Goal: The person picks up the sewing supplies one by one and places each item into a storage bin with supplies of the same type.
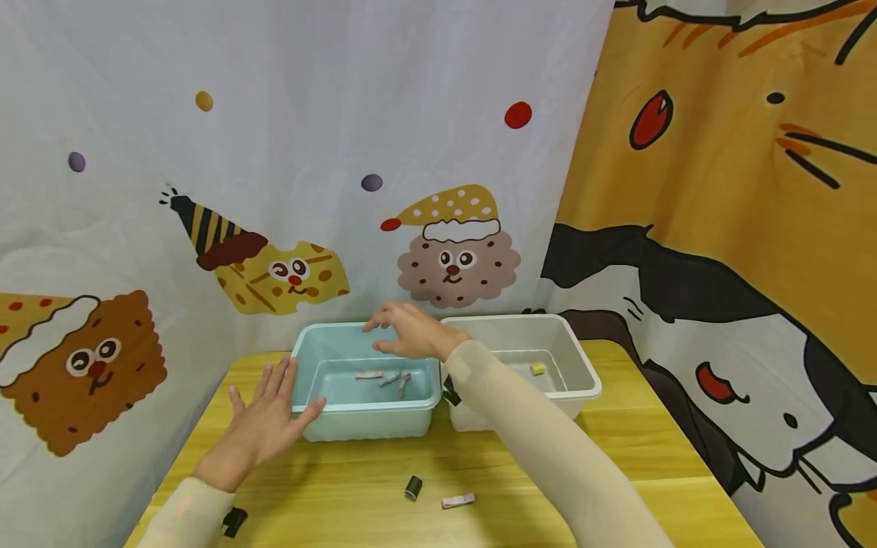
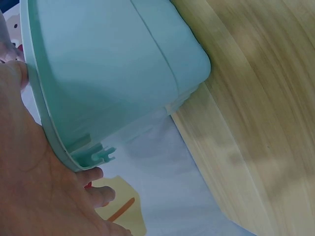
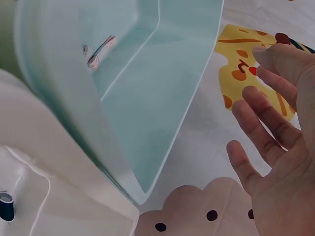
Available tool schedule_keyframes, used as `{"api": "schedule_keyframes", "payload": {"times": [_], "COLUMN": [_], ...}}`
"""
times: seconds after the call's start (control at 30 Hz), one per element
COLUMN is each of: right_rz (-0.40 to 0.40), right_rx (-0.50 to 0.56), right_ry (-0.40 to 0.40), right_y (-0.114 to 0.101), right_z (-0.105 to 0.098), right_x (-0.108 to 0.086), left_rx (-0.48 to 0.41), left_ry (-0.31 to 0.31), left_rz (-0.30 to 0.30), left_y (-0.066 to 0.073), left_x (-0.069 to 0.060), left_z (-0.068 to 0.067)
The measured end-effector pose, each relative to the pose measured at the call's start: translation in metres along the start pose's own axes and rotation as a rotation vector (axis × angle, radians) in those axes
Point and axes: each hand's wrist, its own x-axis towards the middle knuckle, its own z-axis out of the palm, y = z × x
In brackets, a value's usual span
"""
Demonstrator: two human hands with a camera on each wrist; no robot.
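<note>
My left hand [image 1: 263, 422] rests at the left side of a light blue plastic bin [image 1: 370, 425], its fingers spread and touching the rim; the left wrist view shows this hand [image 2: 39, 172] against the bin's edge. Above the back right part of that bin hovers my right hand [image 1: 414, 332], fingers loosely bent around nothing, as the right wrist view of the hand [image 3: 280, 172] confirms. Inside the blue bin lie small patterned nail clippers [image 1: 369, 375]. On the table in front are a dark green thread spool [image 1: 413, 488] and another nail clipper [image 1: 458, 501].
A white bin [image 1: 582, 390] stands beside the blue one on its right. It holds a yellow spool [image 1: 537, 369] and a dark blue spool [image 3: 6, 207]. Under everything is a wood-grain table [image 1: 342, 495]; a printed curtain [image 1: 294, 137] hangs close behind the bins.
</note>
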Motion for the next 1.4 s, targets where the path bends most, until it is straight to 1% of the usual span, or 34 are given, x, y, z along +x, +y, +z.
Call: {"api": "schedule_keyframes", "payload": {"times": [0.3, 0.77, 0.97, 1.17, 1.27, 1.4], "right_rz": [-0.056, -0.089, -0.090, -0.142, -0.152, -0.155], "right_rx": [0.001, -0.021, -0.028, -0.034, -0.055, -0.054], "right_ry": [0.035, 0.048, 0.066, 0.112, 0.125, 0.128], "right_y": [-0.002, -0.001, 0.000, 0.002, 0.003, 0.003], "right_z": [-0.001, -0.002, 0.000, 0.003, 0.005, 0.008], "right_x": [-0.013, -0.045, -0.057, -0.069, -0.075, -0.084], "left_rx": [-0.006, -0.013, -0.009, -0.010, -0.013, -0.016], "left_ry": [0.005, 0.009, 0.004, 0.003, 0.003, 0.001], "left_rz": [0.005, 0.007, -0.001, -0.003, -0.002, 0.000], "left_y": [0.000, 0.001, -0.001, -0.001, -0.002, -0.002], "left_x": [0.001, 0.000, 0.000, 0.000, 0.001, 0.001], "left_z": [0.000, 0.000, 0.001, 0.002, 0.002, 0.001]}}
